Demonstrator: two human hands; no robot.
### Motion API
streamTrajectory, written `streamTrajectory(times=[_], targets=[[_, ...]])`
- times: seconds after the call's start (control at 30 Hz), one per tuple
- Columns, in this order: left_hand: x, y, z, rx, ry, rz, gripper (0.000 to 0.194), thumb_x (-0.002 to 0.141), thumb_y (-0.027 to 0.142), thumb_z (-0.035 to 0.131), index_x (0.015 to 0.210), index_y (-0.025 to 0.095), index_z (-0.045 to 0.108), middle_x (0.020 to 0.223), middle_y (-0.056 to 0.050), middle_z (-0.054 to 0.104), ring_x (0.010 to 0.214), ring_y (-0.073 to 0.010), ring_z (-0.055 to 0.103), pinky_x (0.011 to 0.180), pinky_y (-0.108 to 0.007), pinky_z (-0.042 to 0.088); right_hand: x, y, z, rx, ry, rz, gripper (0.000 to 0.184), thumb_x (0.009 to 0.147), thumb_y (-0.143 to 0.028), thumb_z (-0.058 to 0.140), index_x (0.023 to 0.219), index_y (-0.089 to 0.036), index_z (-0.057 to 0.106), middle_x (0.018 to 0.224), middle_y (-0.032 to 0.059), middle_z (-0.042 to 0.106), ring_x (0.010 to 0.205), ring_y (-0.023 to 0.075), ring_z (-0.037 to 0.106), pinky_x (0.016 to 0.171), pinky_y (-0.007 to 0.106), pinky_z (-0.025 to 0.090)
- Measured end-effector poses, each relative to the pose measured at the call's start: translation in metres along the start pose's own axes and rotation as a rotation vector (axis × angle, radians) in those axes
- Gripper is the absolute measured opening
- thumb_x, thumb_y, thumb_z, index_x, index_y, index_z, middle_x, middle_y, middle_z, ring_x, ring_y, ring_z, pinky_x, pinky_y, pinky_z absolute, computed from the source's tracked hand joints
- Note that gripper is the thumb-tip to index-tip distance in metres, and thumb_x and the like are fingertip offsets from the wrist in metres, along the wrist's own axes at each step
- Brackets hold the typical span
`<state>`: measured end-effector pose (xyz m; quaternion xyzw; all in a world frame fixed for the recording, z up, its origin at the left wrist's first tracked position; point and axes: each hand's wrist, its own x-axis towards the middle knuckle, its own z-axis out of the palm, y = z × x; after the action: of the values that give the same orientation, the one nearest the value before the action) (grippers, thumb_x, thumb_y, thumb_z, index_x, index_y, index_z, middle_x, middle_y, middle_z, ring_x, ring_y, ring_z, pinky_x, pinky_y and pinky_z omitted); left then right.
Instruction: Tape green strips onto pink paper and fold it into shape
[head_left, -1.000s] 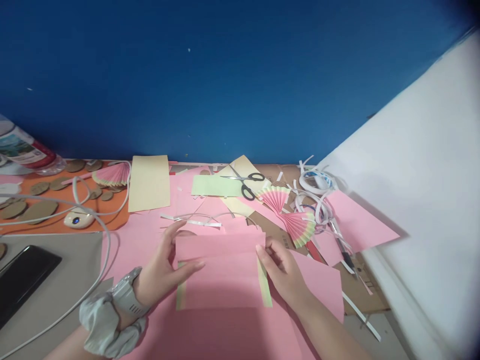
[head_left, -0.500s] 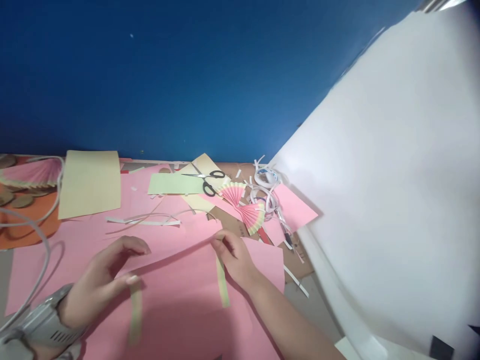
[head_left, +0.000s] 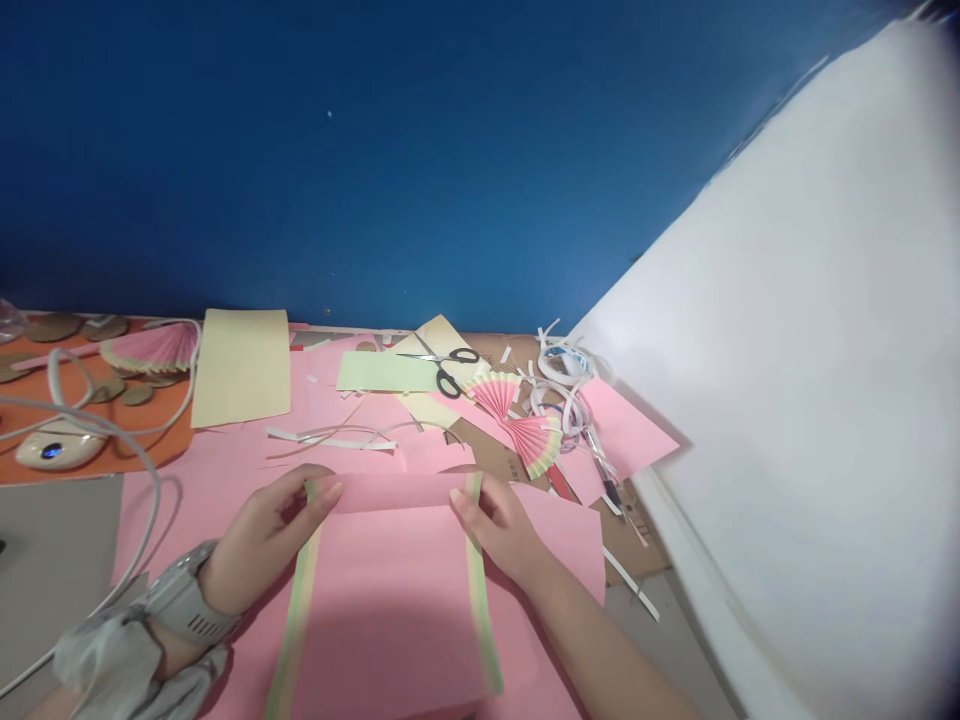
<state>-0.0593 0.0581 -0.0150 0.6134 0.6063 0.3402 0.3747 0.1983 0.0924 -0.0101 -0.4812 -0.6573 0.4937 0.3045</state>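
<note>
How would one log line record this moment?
left hand: holds pink sheet, upper left; right hand: holds same sheet, upper right; scissors: open, beyond sheet

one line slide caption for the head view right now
Left hand and right hand hold a pink sheet edged in green and yellow, with scissors and pleated paper beyond.

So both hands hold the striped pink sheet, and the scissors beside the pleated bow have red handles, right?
Nearly: the head view shows the scissors beside the pleated bow are black-handled. The left hand and right hand do hold the striped pink sheet.
</note>
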Motion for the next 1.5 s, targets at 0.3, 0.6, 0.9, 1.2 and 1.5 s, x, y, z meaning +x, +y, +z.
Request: streamTrajectory(times=[0.3,0.6,0.9,1.2,1.5], targets=[[0.0,0.002,0.0,-0.053,-0.025,-0.025,0.019,0.084,0.04,0.048,0.09,0.022,0.054,0.059,0.006,0.045,0.053,-0.0127,0.044,0.051,-0.023,0.038,-0.001,0.006,-0.002,-0.007,0.063,0.028,0.036,0.09,-0.043,0.04,0.062,-0.021,0.034,0.061,-0.005,0.027,0.056,0.011,0.031,0.053,0.023,0.03],[0.003,-0.003,0.002,-0.097,-0.065,0.001,0.022,0.086,0.035,0.047,0.071,0.02,0.049,0.057,0.006,0.034,0.052,-0.0101,0.032,0.049,-0.021,0.03,-0.002,0.01,-0.004,-0.022,0.103,0.019,0.031,0.09,-0.042,0.039,0.068,-0.021,0.046,0.065,-0.0026,0.045,0.063,0.0139,0.045,0.061,0.025,0.039],[0.001,0.003,-0.001,-0.068,0.01,-0.008,0.025,0.09,0.032,0.035,0.103,0.018,0.051,0.07,0.002,0.053,0.057,-0.0114,0.044,0.057,-0.023,0.039,-0.002,0.008,-0.007,0.041,0.069,0.032,0.021,0.091,-0.033,0.041,0.084,-0.022,0.057,0.08,0.0019,0.058,0.087,0.0208,0.052,0.074,0.027,0.041],[0.003,-0.001,-0.001,-0.164,-0.01,0.05,0.022,0.092,0.028,0.033,0.094,0.019,0.053,0.089,-0.001,0.056,0.083,-0.0153,0.05,0.078,-0.025,0.038,-0.001,0.006,-0.004,0.045,0.076,-0.005,0.024,0.092,-0.032,0.037,0.073,-0.022,0.047,0.071,-0.0012,0.047,0.069,0.0161,0.046,0.068,0.025,0.039],[0.003,0.001,0.001,-0.151,-0.036,0.024,0.021,0.092,0.033,0.035,0.078,0.02,0.043,0.066,0.006,0.032,0.059,-0.0114,0.031,0.057,-0.023,0.031,-0.001,0.006,-0.002,0.036,0.08,-0.001,0.026,0.093,-0.034,0.036,0.071,-0.021,0.042,0.069,-0.0026,0.042,0.068,0.0146,0.044,0.068,0.024,0.037]])
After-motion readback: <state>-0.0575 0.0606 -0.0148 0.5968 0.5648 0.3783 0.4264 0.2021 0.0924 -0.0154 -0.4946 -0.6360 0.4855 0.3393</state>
